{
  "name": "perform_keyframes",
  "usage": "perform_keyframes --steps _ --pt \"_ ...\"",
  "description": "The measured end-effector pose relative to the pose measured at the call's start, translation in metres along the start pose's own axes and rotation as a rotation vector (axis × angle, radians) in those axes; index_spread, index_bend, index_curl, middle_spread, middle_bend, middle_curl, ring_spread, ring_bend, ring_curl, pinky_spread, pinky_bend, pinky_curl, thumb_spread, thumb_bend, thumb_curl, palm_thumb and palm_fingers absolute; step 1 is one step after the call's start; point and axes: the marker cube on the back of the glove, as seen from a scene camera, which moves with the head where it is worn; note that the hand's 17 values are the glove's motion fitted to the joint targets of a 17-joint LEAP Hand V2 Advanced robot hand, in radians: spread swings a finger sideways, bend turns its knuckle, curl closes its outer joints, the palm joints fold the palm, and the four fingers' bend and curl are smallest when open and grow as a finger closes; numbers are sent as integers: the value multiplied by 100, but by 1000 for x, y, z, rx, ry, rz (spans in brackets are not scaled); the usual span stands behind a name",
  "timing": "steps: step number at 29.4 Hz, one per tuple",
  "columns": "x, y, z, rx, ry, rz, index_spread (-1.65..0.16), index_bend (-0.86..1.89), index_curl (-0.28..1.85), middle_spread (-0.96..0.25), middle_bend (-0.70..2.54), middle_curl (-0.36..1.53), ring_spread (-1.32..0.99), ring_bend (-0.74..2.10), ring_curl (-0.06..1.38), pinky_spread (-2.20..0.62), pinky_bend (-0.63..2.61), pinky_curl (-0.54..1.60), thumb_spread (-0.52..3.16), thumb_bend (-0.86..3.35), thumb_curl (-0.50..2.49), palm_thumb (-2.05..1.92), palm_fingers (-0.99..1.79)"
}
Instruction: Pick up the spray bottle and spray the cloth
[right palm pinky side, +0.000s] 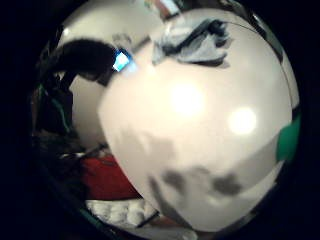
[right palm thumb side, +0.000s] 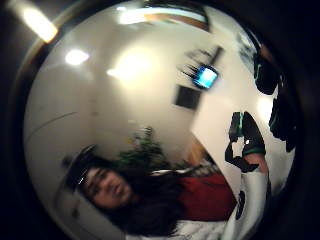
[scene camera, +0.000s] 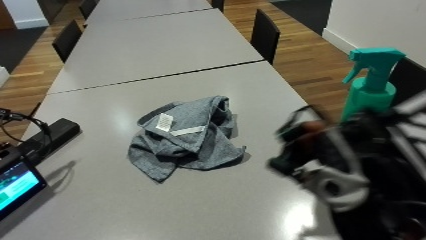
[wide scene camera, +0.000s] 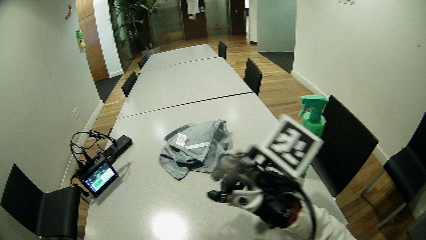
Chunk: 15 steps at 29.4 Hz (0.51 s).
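A crumpled grey cloth (scene camera: 188, 138) with a white label lies in the middle of the grey table (scene camera: 166, 50). The teal spray bottle (scene camera: 370, 80) stands upright near the table's right edge. My gloved right hand (scene camera: 326, 160) hovers above the table, in front of the bottle and to the right of the cloth, touching neither. It is blurred, and its fingers (right palm thumb side: 247, 137) look relaxed and hold nothing. The wide outside view shows the cloth (wide scene camera: 195, 145), the bottle (wide scene camera: 311, 116) and the hand (wide scene camera: 256, 192) in the same places. The little finger side palm view shows the cloth (right palm pinky side: 192, 40) on the table.
A small lit tablet (scene camera: 16, 185) and a black power block (scene camera: 50, 135) with cables sit at the table's left edge. Black chairs (scene camera: 265, 31) line the right side. More tables continue beyond a seam (scene camera: 160, 75).
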Motion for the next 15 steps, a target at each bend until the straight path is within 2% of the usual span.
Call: perform_keyframes --steps 6,8,10,13,15 --pt "107 74 -88 672 -232 135 -26 36 46 -13 72 44 -14 65 43 -16 47 40 70 20 48 96 65" --pt "141 93 -111 834 -316 195 -30 37 46 -13 68 44 -14 53 40 -8 32 36 72 15 47 92 31" --pt "169 99 -120 865 -405 264 -34 26 46 -9 61 42 -12 50 42 -1 31 38 72 12 47 90 -6" --pt "191 78 -109 706 -534 314 -38 7 38 -5 57 40 -8 53 39 5 27 32 72 9 48 92 -5" --pt "191 58 -95 581 -629 310 -40 -7 27 -3 63 40 -7 64 37 10 28 29 71 10 49 97 13"
